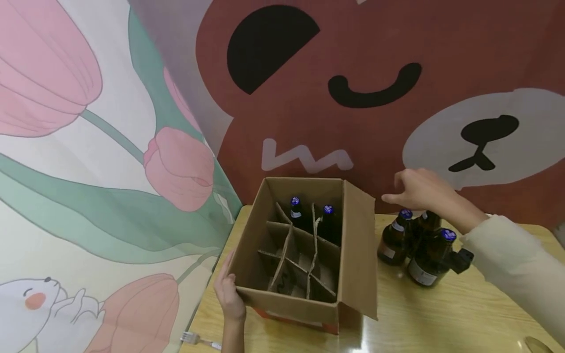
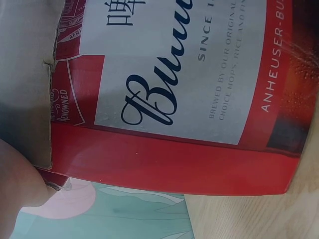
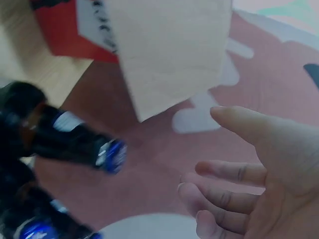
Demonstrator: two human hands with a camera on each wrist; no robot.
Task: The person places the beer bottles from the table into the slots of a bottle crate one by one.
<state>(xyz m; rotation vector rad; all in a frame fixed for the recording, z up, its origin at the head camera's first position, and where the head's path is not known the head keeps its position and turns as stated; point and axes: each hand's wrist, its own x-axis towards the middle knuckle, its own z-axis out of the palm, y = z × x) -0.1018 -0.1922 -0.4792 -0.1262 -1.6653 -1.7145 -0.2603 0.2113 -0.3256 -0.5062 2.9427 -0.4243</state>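
Note:
An open cardboard beer box (image 1: 300,299) with cardboard dividers stands on the table. Two dark beer bottles (image 1: 295,212) with blue caps are in its far compartments. My left hand (image 1: 231,294) grips the box at its near left corner; in the left wrist view part of that hand (image 2: 20,174) touches a cardboard flap (image 2: 27,89) beside the red printed wall. To the right of the box, my right hand (image 1: 423,191) is raised above several more beer bottles (image 1: 395,240). Its fingers are loosely bent, holding nothing, and the bottle cap (image 3: 114,155) is apart from them.
A side flap (image 1: 359,250) of the box sticks out toward the bottles. A fork (image 1: 192,338) lies near the left edge of the wooden table (image 1: 410,318). A printed curtain or backdrop (image 1: 309,132) hangs close behind the table. Something round shows partly at the lower right corner.

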